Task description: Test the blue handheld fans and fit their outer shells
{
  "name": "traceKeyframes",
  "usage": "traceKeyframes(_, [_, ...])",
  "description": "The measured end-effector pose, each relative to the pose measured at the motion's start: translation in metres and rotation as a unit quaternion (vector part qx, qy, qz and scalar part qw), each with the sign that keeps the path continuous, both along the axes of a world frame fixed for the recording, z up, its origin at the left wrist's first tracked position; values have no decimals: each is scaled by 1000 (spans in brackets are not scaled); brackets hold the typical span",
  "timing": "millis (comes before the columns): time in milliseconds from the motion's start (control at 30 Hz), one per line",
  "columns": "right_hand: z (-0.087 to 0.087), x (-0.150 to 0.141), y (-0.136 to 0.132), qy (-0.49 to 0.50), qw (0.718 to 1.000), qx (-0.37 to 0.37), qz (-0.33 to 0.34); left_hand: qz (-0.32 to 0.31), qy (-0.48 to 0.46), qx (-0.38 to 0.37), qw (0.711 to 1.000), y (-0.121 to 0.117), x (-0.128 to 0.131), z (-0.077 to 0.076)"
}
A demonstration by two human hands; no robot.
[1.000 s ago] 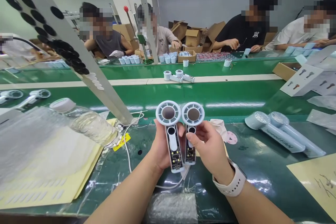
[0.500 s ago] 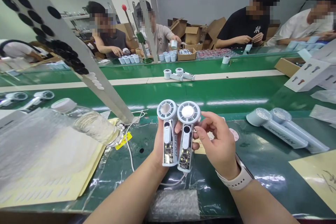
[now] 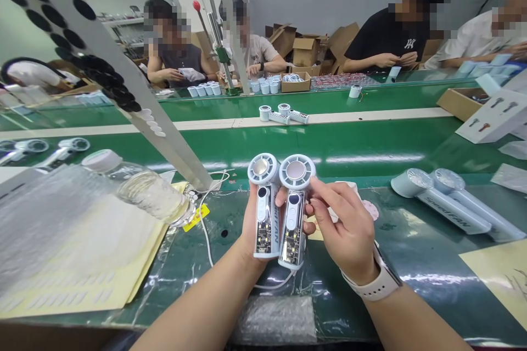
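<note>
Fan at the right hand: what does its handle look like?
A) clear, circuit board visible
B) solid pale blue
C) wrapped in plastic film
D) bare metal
A: the fan at the right hand has a clear handle with a circuit board showing inside.

fan bodies (image 3: 280, 211) in left hand (image 3: 256, 230), water bottle (image 3: 150, 194) left, cased fans (image 3: 440, 203) right

Head cam looks fwd & down, close over left hand (image 3: 253, 233) and right hand (image 3: 346, 236); far conveyor (image 3: 230, 108) prob. warped.
</note>
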State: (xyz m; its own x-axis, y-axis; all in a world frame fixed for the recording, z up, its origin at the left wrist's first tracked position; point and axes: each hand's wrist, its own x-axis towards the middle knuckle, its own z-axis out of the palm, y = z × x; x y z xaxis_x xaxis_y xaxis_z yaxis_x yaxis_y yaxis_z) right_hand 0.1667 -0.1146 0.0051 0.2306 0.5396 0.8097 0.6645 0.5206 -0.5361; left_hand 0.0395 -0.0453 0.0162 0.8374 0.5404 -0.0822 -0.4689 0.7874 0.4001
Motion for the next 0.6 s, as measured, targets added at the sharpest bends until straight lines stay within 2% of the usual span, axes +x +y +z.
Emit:
traceKeyframes(167, [-1, -3, -3, 21, 1000, -5, -1, 0, 0, -6, 1000, 0, -1, 0])
traceKeyframes(267, [-7, -2, 1, 122, 992, -21, 5, 6, 2, -8, 1000, 0, -1, 1])
traceKeyframes(367, [-16, 6, 12, 229, 972, -49, 11, 29, 6, -10, 1000, 0, 1, 0])
traceKeyframes(500, [-27, 16, 23, 306, 949, -73, -15, 83, 50, -71, 993, 2, 8, -10])
traceKeyframes(600, [-17, 3, 22, 291, 954, -60, -34, 130, 94, -134, 978, 5, 13, -23])
